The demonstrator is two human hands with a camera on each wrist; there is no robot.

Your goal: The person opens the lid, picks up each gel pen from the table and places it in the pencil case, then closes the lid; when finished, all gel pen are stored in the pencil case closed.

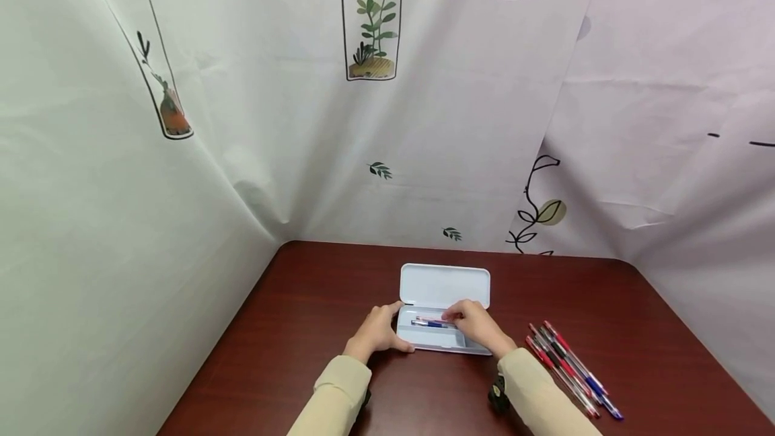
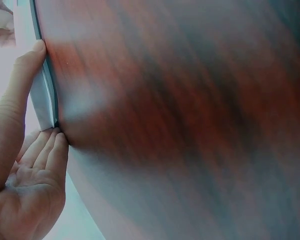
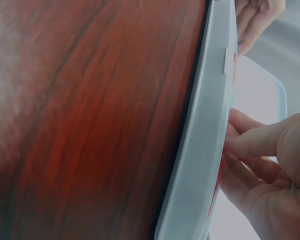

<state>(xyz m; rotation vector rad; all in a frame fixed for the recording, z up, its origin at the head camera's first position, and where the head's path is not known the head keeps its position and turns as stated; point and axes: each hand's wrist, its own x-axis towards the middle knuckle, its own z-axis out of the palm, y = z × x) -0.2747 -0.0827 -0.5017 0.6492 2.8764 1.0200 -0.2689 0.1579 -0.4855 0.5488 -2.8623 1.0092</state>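
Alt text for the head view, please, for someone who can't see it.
A person's right hand has its fingers at pens inside an open, pale pencil case, while the left hand grips its left end. Loose pens lie to the right on the red-brown table, before a plant-patterned backdrop.
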